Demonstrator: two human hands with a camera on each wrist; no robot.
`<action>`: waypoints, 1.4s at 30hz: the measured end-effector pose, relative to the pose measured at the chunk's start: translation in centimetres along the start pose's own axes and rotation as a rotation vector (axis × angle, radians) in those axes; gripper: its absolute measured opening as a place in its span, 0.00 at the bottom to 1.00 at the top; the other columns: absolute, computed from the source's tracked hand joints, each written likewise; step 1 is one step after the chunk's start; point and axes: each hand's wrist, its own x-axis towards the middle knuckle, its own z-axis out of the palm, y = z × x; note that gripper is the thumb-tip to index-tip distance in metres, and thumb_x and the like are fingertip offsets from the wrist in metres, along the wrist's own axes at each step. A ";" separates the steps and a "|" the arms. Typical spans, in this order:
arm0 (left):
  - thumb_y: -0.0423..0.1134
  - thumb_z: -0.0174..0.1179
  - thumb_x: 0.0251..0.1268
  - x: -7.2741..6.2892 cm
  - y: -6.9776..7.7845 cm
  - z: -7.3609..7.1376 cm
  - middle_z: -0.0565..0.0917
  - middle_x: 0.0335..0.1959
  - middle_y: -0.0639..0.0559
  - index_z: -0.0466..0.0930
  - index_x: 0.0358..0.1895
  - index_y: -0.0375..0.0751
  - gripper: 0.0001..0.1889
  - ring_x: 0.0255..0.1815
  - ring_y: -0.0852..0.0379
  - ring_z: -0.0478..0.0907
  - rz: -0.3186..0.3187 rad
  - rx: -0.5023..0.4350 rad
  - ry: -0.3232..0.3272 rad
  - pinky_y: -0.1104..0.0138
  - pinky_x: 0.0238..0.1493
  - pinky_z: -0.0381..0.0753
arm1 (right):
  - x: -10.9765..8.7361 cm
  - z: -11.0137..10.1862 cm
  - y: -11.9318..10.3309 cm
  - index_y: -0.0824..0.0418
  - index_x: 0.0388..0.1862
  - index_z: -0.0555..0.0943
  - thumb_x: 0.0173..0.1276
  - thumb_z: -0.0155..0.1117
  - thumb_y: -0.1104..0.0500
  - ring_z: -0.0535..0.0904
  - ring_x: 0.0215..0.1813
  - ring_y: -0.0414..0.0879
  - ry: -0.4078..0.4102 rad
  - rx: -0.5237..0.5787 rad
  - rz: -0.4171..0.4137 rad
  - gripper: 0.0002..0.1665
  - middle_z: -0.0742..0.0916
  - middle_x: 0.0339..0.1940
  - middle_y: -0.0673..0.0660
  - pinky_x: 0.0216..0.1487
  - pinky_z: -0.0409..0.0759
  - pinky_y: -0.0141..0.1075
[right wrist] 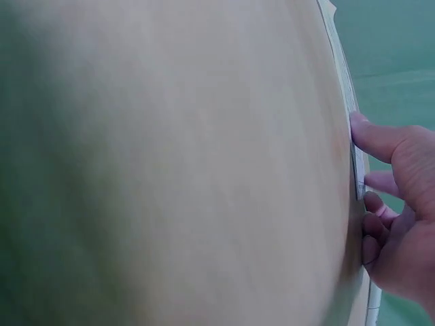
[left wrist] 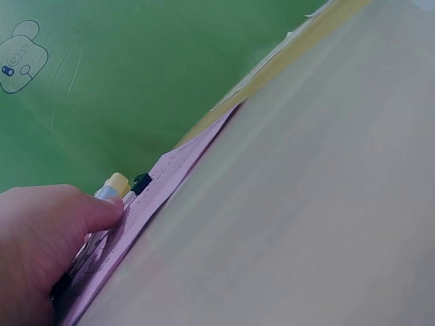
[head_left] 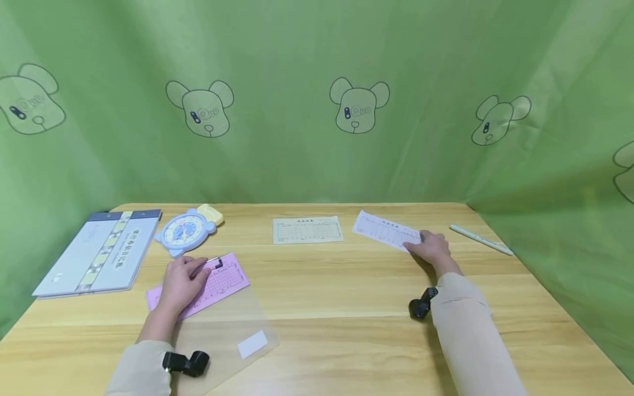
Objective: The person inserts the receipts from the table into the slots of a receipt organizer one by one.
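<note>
A pink printed form [head_left: 225, 283] lies at the top of a clear clipboard [head_left: 233, 324]. My left hand [head_left: 182, 283] holds the clipboard's metal clip [head_left: 212, 263] over the pink form; in the left wrist view, the thumb [left wrist: 105, 212] lies along the clip. At the back right is a white printed form [head_left: 383, 228], tilted on the table. My right hand [head_left: 432, 247] grips its right end, with thumb and fingers at the edge. The right wrist view shows the thumb [right wrist: 377, 139] on this paper, seen nearly edge-on.
A pale green form [head_left: 307, 230] lies at the back middle. To the left are a grey-white folder [head_left: 99, 250], a blue toy clock [head_left: 183, 231] and a yellow block [head_left: 210, 213]. A pale pen [head_left: 480, 240] lies at the far right. Green curtain [head_left: 297, 165] surrounds the wooden table [head_left: 346, 341].
</note>
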 end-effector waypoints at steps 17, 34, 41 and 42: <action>0.36 0.55 0.55 0.0 0.2 -0.1 0.70 0.40 0.37 0.73 0.47 0.29 0.18 0.42 0.43 0.62 -0.001 -0.002 -0.003 0.53 0.42 0.60 | -0.5 0.1 -0.2 0.70 0.60 0.59 0.57 0.55 0.45 0.55 0.48 0.69 0.019 0.007 0.016 0.40 0.60 0.47 0.77 0.43 0.57 0.56; 0.35 0.56 0.53 -0.1 0.4 -0.1 0.71 0.38 0.36 0.75 0.45 0.28 0.17 0.41 0.42 0.63 0.033 -0.002 0.022 0.52 0.42 0.60 | -0.8 0.5 0.1 0.75 0.62 0.51 0.55 0.55 0.62 0.56 0.57 0.68 0.139 0.174 -0.051 0.39 0.61 0.58 0.75 0.56 0.52 0.53; 0.35 0.55 0.54 0.0 0.3 -0.1 0.70 0.39 0.36 0.74 0.46 0.29 0.17 0.42 0.42 0.63 0.010 0.002 0.007 0.52 0.43 0.60 | -0.9 0.6 0.1 0.74 0.56 0.64 0.51 0.46 0.69 0.61 0.55 0.64 0.214 0.263 0.002 0.29 0.67 0.54 0.74 0.53 0.59 0.51; 0.35 0.55 0.54 -0.1 0.3 -0.1 0.71 0.39 0.36 0.74 0.46 0.29 0.17 0.42 0.42 0.63 0.010 0.002 0.007 0.52 0.43 0.60 | -0.9 0.6 0.0 0.74 0.53 0.66 0.51 0.44 0.69 0.62 0.54 0.63 0.224 0.275 0.010 0.27 0.68 0.53 0.74 0.52 0.60 0.50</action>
